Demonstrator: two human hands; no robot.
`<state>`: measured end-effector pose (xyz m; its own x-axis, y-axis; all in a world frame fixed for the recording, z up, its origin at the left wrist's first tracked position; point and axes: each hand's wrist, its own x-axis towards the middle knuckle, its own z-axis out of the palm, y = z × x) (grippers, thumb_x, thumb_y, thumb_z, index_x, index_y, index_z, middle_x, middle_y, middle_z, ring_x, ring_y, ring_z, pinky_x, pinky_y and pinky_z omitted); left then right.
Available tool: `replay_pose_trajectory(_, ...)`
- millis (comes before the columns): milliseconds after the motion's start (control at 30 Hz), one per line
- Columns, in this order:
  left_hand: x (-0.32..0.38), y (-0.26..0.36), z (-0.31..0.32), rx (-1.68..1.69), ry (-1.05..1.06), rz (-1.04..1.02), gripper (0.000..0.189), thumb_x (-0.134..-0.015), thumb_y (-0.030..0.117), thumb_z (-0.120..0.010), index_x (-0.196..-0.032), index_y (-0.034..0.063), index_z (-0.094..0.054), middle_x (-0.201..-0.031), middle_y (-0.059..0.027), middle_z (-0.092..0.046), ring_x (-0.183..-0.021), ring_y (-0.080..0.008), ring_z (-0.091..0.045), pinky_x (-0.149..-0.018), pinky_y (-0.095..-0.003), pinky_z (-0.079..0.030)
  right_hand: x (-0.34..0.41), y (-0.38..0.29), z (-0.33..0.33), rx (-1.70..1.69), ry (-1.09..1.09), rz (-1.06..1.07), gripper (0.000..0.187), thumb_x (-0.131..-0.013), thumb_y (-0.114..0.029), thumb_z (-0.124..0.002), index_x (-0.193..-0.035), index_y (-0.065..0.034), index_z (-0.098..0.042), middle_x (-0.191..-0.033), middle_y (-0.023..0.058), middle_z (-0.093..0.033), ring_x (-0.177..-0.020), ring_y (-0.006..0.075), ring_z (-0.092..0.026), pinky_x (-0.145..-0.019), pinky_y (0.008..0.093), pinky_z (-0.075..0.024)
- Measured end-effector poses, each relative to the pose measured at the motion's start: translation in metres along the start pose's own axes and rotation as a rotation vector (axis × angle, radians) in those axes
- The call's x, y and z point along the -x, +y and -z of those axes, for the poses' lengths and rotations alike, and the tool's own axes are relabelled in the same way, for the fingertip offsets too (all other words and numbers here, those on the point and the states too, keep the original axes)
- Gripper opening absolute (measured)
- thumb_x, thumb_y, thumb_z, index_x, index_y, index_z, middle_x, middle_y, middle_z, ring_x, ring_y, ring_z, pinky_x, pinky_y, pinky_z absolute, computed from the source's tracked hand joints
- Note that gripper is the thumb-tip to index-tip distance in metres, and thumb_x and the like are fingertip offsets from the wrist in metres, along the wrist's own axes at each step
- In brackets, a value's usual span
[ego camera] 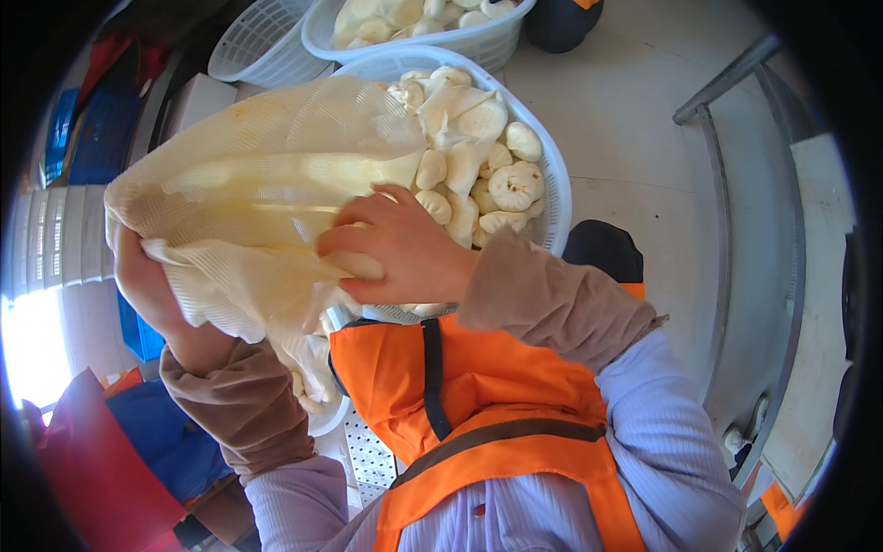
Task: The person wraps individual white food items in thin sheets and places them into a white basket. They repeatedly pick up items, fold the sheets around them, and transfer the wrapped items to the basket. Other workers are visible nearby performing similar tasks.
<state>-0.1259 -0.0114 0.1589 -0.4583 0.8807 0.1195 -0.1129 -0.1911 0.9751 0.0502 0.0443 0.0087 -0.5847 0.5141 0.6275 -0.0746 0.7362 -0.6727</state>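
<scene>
A large cream-coloured mesh cloth (276, 131) is draped over my left hand (148, 283), which holds it up from beneath at the far left. The left fingertips are hidden by the cloth. My right hand (407, 241) lies against the inner side of the cloth, its fingers curled around a pale steamed bun (355, 264). Under the cloth's right end stands a white plastic basket (560, 179) of steamed buns. One pleated bun (516, 186) shows filling at its top. Several of the buns look stuck together.
Beyond this basket stand another basket (483, 50) of buns and a slatted white basket (255, 48). More buns (310, 386) sit low at the left, beside a perforated panel (369, 441). A metal frame (717, 186) runs along the right.
</scene>
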Motion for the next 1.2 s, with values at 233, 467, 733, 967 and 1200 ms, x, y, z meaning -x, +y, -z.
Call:
replay_pose_trajectory(233, 0.006, 0.030, 0.069, -0.273, -0.104, -0.163, 0.027, -0.097, 0.017, -0.047, -0.117, 0.0004, -0.055, -0.105, -0.0132, -0.063, -0.091, -0.0210, -0.063, -0.080, -0.0290, -0.053, 0.074, 0.052, -0.004, 0.237, 0.148, -0.243, 0.030, -0.071, -0.015, -0.073, -0.100, -0.0151, -0.066, -0.107, 0.0057, -0.059, -0.103, 0.0263, -0.055, -0.092, 0.0438, -0.0413)
replay_pose_trajectory(467, -0.004, 0.020, 0.019, -0.326, -0.006, -0.177, 0.027, -0.096, 0.017, -0.050, -0.116, 0.0013, -0.057, -0.105, -0.0123, -0.063, -0.091, -0.0197, -0.063, -0.081, -0.0284, -0.053, -0.014, 0.028, -0.040, 0.064, 0.141, 0.102, 0.030, -0.072, -0.015, -0.066, -0.102, -0.0151, -0.066, -0.112, 0.0045, -0.060, -0.111, 0.0252, -0.051, -0.097, 0.0484, -0.0357)
replay_pose_trajectory(733, -0.005, 0.026, 0.036, -0.478, 0.035, -0.264, 0.026, -0.095, 0.017, -0.053, -0.115, 0.0024, -0.058, -0.105, -0.0112, -0.063, -0.091, -0.0183, -0.063, -0.082, -0.0276, -0.052, 0.053, 0.077, -0.029, 0.235, 0.099, -0.426, 0.018, -0.075, -0.012, -0.065, -0.093, -0.0144, -0.069, -0.111, 0.0029, -0.061, -0.110, 0.0259, -0.051, -0.105, 0.0448, -0.0319)
replay_pose_trajectory(967, -0.008, 0.007, 0.014, -0.740, 0.037, -0.446, 0.025, -0.094, 0.017, -0.056, -0.114, 0.0033, -0.059, -0.106, -0.0103, -0.063, -0.091, -0.0170, -0.063, -0.082, -0.0270, -0.052, -0.050, -0.021, 0.021, -0.256, 0.391, 0.019, 0.098, -0.059, -0.030, -0.084, -0.138, -0.0011, -0.033, -0.113, 0.0204, -0.057, -0.110, 0.0351, -0.053, -0.097, 0.0451, -0.0382)
replay_pose_trajectory(1200, -0.046, -0.013, 0.017, -0.844, 0.166, -0.241, 0.034, -0.095, 0.037, -0.057, -0.105, 0.0048, -0.064, -0.088, -0.0051, -0.065, -0.079, -0.0135, -0.060, -0.072, -0.0288, -0.048, -0.068, 0.040, 0.024, -0.358, 0.143, -0.205, 0.036, -0.074, -0.014, -0.065, -0.108, -0.0032, -0.064, -0.085, 0.0170, -0.068, -0.074, 0.0270, -0.066, -0.065, 0.0348, -0.0498)
